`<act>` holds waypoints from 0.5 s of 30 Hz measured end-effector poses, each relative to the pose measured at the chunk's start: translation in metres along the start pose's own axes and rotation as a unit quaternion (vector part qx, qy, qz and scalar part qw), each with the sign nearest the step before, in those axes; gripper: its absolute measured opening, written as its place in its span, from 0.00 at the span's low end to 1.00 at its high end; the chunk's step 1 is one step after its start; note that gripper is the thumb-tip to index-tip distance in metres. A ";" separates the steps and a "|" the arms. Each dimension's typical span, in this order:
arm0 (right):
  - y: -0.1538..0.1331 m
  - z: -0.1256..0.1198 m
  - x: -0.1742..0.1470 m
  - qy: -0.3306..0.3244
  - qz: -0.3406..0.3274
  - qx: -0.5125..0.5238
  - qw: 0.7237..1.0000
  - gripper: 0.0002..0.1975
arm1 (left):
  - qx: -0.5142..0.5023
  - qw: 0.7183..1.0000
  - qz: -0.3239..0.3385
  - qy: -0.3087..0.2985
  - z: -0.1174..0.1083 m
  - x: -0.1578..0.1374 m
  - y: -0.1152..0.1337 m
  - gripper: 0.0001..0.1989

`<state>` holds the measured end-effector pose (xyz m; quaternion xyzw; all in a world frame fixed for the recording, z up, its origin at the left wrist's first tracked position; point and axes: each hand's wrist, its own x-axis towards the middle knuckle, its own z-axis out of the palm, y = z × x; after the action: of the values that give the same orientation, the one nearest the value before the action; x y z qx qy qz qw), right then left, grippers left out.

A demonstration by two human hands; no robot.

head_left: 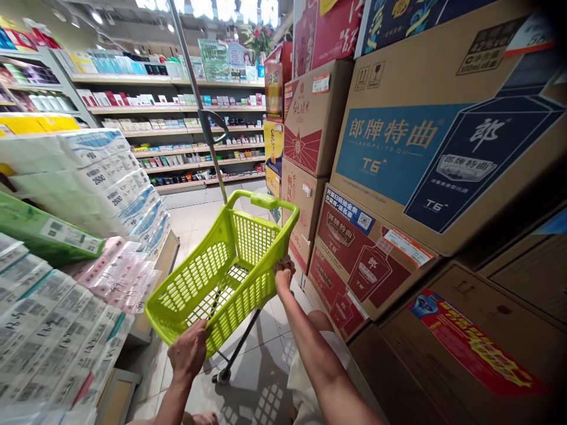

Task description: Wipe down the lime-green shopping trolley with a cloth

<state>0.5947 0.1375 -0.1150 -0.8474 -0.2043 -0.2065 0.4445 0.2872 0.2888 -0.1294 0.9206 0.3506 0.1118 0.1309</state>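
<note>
A lime-green plastic shopping cart (pixel 190 289) stands at an angle in the aisle, its basket showing nothing inside but its lattice floor. My left hand (pixel 190 348) is closed over the near rim of the basket, fingers hooked inside. Further along the same side, below the handle, my right hand (pixel 284 276) is closed on the cart's edge; its fingertips are partly hidden. A tall grey pole (pixel 195 82) with a dark hook-shaped piece rises behind the cart's handle.
Stacked liquor cartons (pixel 394 136) line the right side close to my right arm. Piled tissue packs (pixel 84 171) and other wrapped packs (pixel 48 336) flank the left. Stocked shelves (pixel 177 109) span the back. Pale floor tiles (pixel 195 215) run between them.
</note>
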 end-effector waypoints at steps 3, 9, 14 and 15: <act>0.000 0.003 0.010 0.032 0.077 0.019 0.996 0.22 | 0.002 1.000 0.006 0.012 -0.002 -0.002 0.004 0.24; -0.030 0.020 -0.040 0.020 0.113 0.044 0.992 0.14 | -0.001 1.000 0.009 0.017 -0.008 -0.005 0.013 0.24; -0.028 0.012 -0.070 0.002 0.061 0.079 0.995 0.12 | -0.008 0.999 0.023 0.021 -0.009 -0.009 0.012 0.24; -0.024 0.008 -0.059 0.013 0.089 0.070 0.993 0.12 | -0.009 0.999 0.025 0.024 -0.009 -0.009 0.012 0.23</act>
<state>0.5340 0.1470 -0.1342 -0.8261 -0.1365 -0.1619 0.5221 0.2847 0.2756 -0.1182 0.9250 0.3294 0.1402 0.1275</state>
